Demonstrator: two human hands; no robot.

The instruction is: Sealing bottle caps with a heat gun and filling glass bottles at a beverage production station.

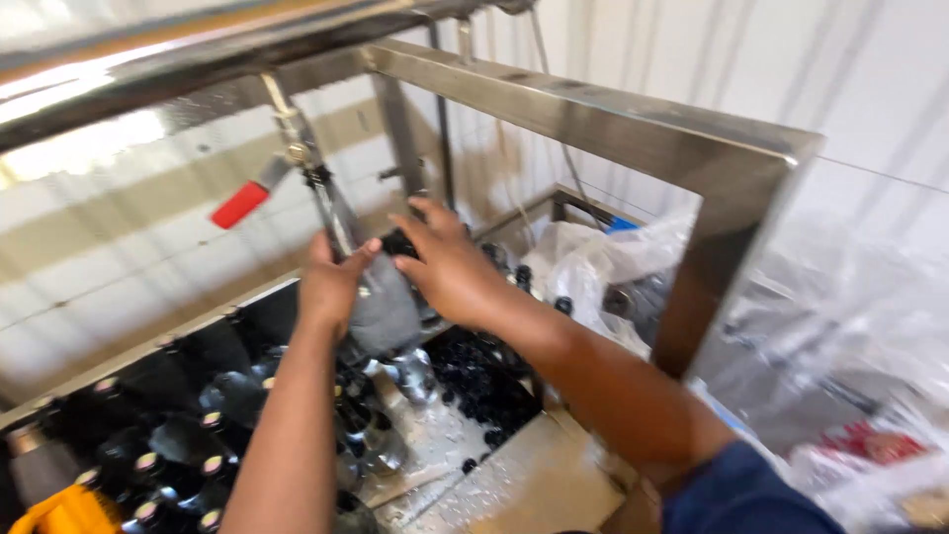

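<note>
The bottle (381,307) sits in your left hand (331,282), a dark glass one, blurred by motion, its long axis running tilted from lower right up toward the upper left, neck uppermost beneath the thin metal filling spout (331,213) that hangs off the steel frame (593,109). Your left grip is closed around the bottle's upper body, thumb hooked over toward the right. Your right hand (450,267) comes across from the right and is touching the bottle's shoulder, fingers curled; whether it pinches the small dark cap (398,242) at its fingertips or only rests there, you cannot tell from this blur. So the bottle lies between your 2 grips, with the left one carrying it and the right one just beside its top. Up and left of your left grip is a red valve handle (240,205). Below your left grip, a tray (99,381) holds rows of dark bottles (158,445) standing upright with caps on. Below your right grip, a wet counter (465,445) holds a shallow heap of loose black caps (484,381). Beyond your right grip lie clear plastic bags (593,262).
</note>
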